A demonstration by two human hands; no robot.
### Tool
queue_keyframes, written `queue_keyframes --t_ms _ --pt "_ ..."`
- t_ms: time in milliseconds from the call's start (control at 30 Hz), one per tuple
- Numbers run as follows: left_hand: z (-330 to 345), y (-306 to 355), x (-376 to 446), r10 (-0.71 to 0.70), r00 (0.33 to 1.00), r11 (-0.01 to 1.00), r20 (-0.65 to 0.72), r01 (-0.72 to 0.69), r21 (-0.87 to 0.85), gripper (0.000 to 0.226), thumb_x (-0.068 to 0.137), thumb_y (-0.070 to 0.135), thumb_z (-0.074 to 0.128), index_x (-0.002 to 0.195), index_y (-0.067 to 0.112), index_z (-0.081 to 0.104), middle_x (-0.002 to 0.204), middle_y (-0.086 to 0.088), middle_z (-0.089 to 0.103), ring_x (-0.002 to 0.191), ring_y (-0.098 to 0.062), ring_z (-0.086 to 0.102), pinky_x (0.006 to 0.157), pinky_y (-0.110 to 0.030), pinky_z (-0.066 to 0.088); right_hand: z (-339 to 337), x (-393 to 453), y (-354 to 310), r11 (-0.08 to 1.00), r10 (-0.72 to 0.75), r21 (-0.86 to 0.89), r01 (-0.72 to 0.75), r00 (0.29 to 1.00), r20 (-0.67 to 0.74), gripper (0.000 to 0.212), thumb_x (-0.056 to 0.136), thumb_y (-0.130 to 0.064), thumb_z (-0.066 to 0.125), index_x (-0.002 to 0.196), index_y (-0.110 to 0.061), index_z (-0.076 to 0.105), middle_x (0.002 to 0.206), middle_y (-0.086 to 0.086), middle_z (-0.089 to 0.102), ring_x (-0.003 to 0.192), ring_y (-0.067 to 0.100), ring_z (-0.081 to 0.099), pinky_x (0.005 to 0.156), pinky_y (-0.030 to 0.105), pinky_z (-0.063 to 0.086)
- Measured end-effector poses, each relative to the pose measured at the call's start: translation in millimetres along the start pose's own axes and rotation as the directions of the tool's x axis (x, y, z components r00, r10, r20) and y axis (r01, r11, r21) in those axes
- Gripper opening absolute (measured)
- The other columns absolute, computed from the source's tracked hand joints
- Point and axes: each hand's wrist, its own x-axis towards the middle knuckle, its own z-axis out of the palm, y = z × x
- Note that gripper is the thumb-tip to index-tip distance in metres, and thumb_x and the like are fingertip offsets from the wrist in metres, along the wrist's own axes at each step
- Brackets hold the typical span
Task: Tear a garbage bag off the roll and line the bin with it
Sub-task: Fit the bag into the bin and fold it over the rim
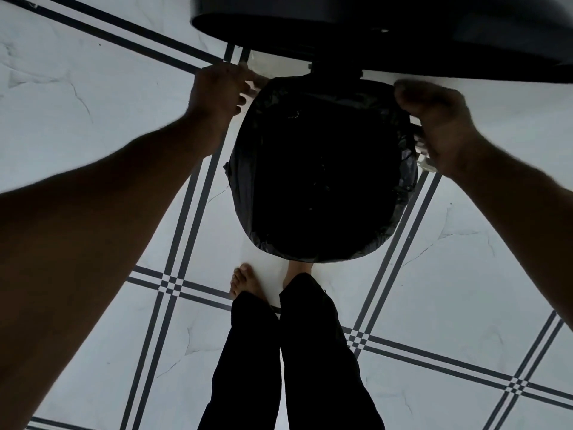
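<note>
A black garbage bag (322, 169) lies spread inside the round bin, its edge folded out over the rim. Only a shiny strip of the bin's wall (424, 156) shows, at the right. My left hand (217, 88) is at the rim's far left, fingers curled on the bag's edge. On the right side of the rim, my right hand (434, 119) grips the bag's folded edge. The inside of the bag is too dark to make out.
The bin's dark lid (387, 29) stands open at the top of the view, above the far rim. My bare feet (245, 282) and dark trousers are just in front of the bin. The floor (93, 88) is white tile with dark double lines.
</note>
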Motion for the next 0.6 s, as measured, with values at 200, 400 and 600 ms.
queue_keyframes --t_ms 200,400,600 --pt "-245.0 351.5 -116.8 0.451 0.882 0.806 0.136 -0.337 -0.487 0.030 0.101 0.031 0.046 0.088 0.023 0.071 0.078 0.007 0.071 0.061 -0.002 0.065 0.057 -0.015 0.050 -3.7 -4.6 9.4 0.996 -0.067 0.056 0.063 0.995 0.071 0.018 0.087 -0.014 0.072 0.104 -0.018 0.071 0.088 -0.007 0.074 0.085 0.010 0.070 0.072 0.023 0.053" --pt "-241.3 347.8 -124.3 0.280 0.941 0.839 0.190 -0.143 -0.525 0.041 0.104 0.043 0.034 0.091 0.024 0.068 0.082 0.006 0.068 0.064 -0.003 0.065 0.053 -0.014 0.050 2.0 0.7 5.3 0.997 -0.064 -0.036 0.069 0.990 0.128 0.041 0.080 -0.026 0.082 0.117 -0.017 0.066 0.083 -0.006 0.074 0.082 0.011 0.071 0.075 0.024 0.055" --pt "-242.1 346.1 -125.4 0.277 0.943 0.868 0.184 -0.164 -0.469 0.048 0.104 0.047 0.028 0.088 0.027 0.068 0.090 0.008 0.069 0.075 -0.005 0.066 0.062 -0.018 0.051 -1.7 -2.2 -2.9 0.975 0.223 -0.006 -0.224 0.969 0.107 0.028 0.096 -0.050 0.052 0.087 -0.029 0.067 0.070 -0.012 0.066 0.061 0.005 0.062 0.058 0.019 0.048"
